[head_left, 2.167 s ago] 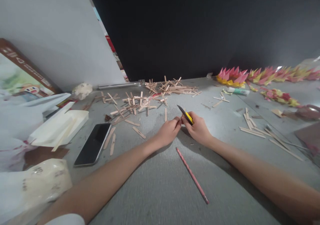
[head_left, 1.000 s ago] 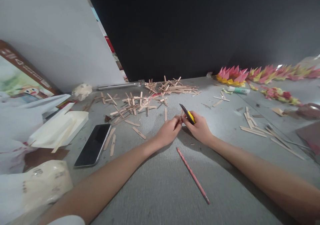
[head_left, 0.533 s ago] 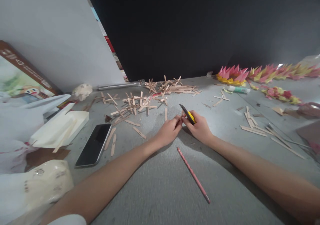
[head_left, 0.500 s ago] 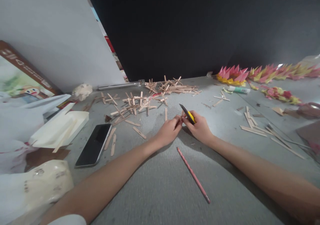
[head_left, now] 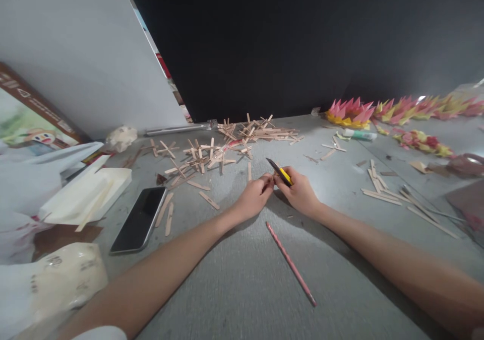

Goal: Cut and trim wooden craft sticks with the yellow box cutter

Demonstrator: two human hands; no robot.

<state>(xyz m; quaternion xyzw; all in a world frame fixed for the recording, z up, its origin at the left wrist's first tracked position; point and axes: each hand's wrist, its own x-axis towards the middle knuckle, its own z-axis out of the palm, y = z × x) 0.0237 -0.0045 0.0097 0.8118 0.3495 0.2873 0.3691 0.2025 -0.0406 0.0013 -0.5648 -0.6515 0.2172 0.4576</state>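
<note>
My right hand [head_left: 298,191] is closed around a yellow and black utility knife [head_left: 282,173], whose dark blade end points up and to the left. My left hand [head_left: 257,197] is pinched against the right fingertips, on a small wooden stick piece [head_left: 273,177] mostly hidden by the fingers. Just beyond my left hand lies a loose wooden stick [head_left: 249,171]. A pink pencil [head_left: 290,263] rests on the grey table [head_left: 227,289] between my forearms. Behind the hands is a pile of crossed wooden sticks [head_left: 270,133].
A phone [head_left: 139,220] and a white tray [head_left: 119,181] are at the left, beside plastic bags. Pink and yellow paper flowers [head_left: 350,113], a glue stick [head_left: 359,134], loose sticks [head_left: 381,197] and brushes [head_left: 419,204] are at the right.
The knife's blade end has tilted a little left and lower. The hands remain together, and the whole view has shifted slightly.
</note>
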